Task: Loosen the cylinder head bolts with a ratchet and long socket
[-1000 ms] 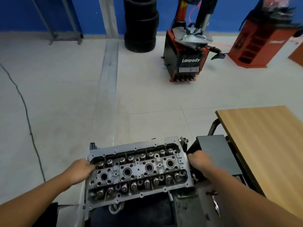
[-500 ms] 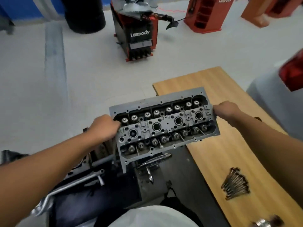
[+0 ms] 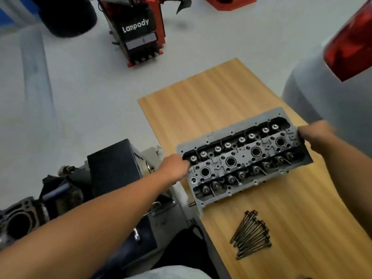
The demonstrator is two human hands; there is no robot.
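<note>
Grey casting: cylinder head (image 3: 244, 158) held over the wooden table (image 3: 201, 93), tilted
Grip: left hand (image 3: 174, 168) and right hand (image 3: 314, 132) each curl round one end
Bolts: bolts (image 3: 250, 235) piled on the table, just beside the head
Risk: head may slip and drop onto them
Cause: narrow end holds on a likely heavy part

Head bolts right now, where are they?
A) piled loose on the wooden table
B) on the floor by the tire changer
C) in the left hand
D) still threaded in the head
A: the bolts lie bunched on the wooden table, nearer the camera than the cylinder head, which the left hand and right hand grip by its ends.
</note>
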